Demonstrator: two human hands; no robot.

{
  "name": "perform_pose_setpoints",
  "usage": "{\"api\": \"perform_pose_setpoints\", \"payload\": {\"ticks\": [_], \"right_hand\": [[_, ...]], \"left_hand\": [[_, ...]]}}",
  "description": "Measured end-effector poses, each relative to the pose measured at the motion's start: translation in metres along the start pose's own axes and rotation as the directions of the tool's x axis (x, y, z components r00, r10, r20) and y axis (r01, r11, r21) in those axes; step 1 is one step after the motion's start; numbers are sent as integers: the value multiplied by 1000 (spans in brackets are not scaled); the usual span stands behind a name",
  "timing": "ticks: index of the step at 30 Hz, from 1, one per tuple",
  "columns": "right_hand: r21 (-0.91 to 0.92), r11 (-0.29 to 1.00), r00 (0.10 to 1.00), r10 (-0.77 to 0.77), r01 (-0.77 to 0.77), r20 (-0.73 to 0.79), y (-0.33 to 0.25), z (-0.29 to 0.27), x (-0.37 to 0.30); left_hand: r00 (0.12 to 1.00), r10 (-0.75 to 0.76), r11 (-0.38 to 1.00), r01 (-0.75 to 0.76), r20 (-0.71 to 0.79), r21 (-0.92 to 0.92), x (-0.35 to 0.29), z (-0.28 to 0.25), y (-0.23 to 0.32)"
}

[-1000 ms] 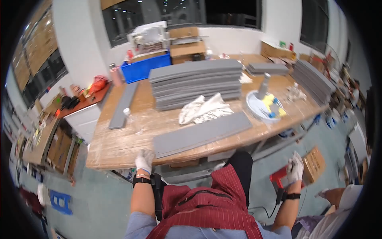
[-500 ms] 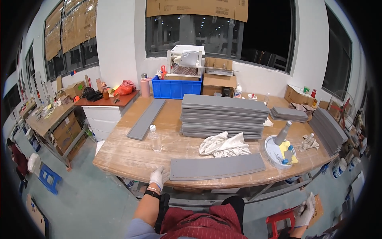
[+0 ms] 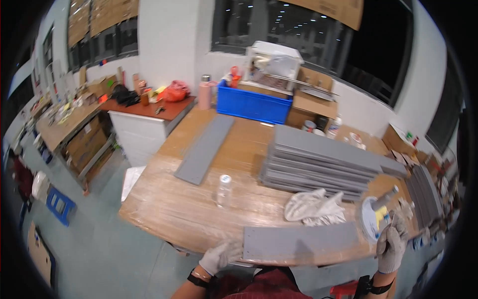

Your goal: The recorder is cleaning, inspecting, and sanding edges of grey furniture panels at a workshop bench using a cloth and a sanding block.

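Note:
My left hand (image 3: 221, 255), in a white knit glove, lies at the table's front edge with its fingers extended toward the left end of a flat grey panel (image 3: 298, 243). It holds nothing visible. My right hand (image 3: 392, 245), gloved too, is raised beyond the panel's right end. Its fingers are bent together, and blur hides what they may hold. Close behind that hand is a round white tub (image 3: 369, 219) with a grey bottle (image 3: 384, 198) and yellow pieces on it. A crumpled white cloth (image 3: 314, 207) lies behind the panel.
Stacked grey panels (image 3: 318, 164) fill the table's back right; more panels (image 3: 425, 197) lean at far right. A single grey panel (image 3: 205, 149) lies at left, near a clear bottle (image 3: 224, 191). At the back stand a blue crate (image 3: 254, 103) and a pink flask (image 3: 205, 93).
My right hand has risen from beside the red stool to the tub at the table's right. My left hand stays by the panel's left end. The view has turned and tilted.

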State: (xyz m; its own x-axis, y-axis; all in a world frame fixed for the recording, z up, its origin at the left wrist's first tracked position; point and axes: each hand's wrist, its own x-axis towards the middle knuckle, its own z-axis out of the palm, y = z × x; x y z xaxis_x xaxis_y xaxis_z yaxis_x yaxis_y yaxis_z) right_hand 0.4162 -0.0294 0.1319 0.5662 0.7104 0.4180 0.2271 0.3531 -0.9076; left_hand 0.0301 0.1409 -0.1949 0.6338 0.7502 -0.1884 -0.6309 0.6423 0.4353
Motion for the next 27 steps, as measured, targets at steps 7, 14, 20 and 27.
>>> {"api": "perform_pose_setpoints", "payload": {"ticks": [7,14,20,27], "right_hand": [[-27,981,947,194,-194,254,5,184,64],[-140,982,915,171,-128,366,-26,280,71],[-211,937,873,339,-279,350,-59,363,58],[-56,976,915,219,-212,338,-14,362,94]], "left_hand": [[923,-56,988,107,-380,115,-57,-15,86],[735,259,937,-34,-626,347,-131,-50,232],[641,295,940,-61,-709,337,-142,-54,304],[701,363,928,-215,-614,303,-69,-87,251]]}}
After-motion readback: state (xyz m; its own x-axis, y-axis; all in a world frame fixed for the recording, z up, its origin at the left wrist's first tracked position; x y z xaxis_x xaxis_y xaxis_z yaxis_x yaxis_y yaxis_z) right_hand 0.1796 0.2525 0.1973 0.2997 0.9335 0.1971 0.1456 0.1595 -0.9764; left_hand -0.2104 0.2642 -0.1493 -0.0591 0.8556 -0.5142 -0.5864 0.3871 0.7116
